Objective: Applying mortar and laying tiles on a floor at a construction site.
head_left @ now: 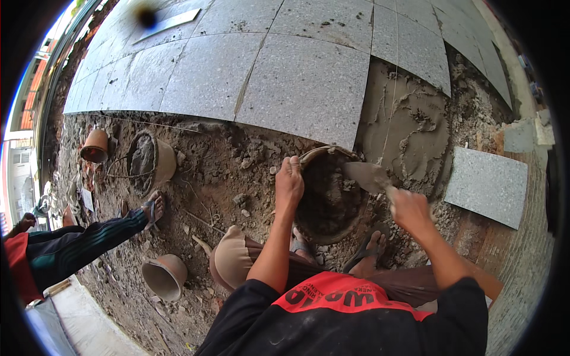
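My right hand (pixel 409 209) wraps the handle of the mortar-caked steel trowel (pixel 367 175), so the handle itself is out of sight. The fingers of my left hand (pixel 289 181) curl over the rim of the round mortar-filled bucket (pixel 329 196), their tips hidden inside. A dark blurred blob (pixel 145 15) sits near the top edge; I cannot tell what it is. The other person in dark striped trousers (pixel 77 243) is cut off at the left rim, upper body unseen.
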{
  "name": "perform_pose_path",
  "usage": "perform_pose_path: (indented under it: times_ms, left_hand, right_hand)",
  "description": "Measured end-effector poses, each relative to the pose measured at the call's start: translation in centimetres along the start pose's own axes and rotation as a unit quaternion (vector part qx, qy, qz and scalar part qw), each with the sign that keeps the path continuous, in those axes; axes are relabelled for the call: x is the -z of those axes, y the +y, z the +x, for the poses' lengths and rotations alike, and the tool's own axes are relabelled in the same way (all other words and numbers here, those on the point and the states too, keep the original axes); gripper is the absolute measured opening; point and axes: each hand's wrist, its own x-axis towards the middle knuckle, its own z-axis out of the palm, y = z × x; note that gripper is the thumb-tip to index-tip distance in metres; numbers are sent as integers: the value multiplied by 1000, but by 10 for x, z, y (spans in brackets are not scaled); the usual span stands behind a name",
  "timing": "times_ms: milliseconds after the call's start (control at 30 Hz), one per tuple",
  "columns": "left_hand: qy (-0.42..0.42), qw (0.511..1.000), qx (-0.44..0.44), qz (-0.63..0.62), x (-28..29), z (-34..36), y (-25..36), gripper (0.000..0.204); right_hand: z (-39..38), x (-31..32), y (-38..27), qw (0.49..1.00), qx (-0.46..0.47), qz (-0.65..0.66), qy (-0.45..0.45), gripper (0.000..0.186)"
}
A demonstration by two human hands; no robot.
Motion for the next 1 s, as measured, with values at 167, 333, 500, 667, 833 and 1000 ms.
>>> perform_pose_path:
  times_ms: [167,333,500,667,833,1000]
  left_hand:
    - [-15,998,50,-36,-15,-4,-15,37]
    - [20,995,97,-31,0,-12,-23,39]
    - [14,996,81,-37,21,-26,-17,39]
    - [15,995,47,-86,-12,-37,-8,36]
    - [10,993,59,-103,-2,-47,-6,34]
    - [48,984,65,-161,-5,-40,-14,31]
  right_hand:
    - [35,-70,-57,996,59,43,-57,15]
    - [-13,-70,-70,994,98,-26,42,10]
    - [-18,-20,-26,994,91,-31,43,10]
    - [4,-112,-46,982,4,144,-121,19]
    - [-15,-98,-84,931,-40,310,-190,23]
    - [-29,-92,-78,943,-33,296,-149,25]
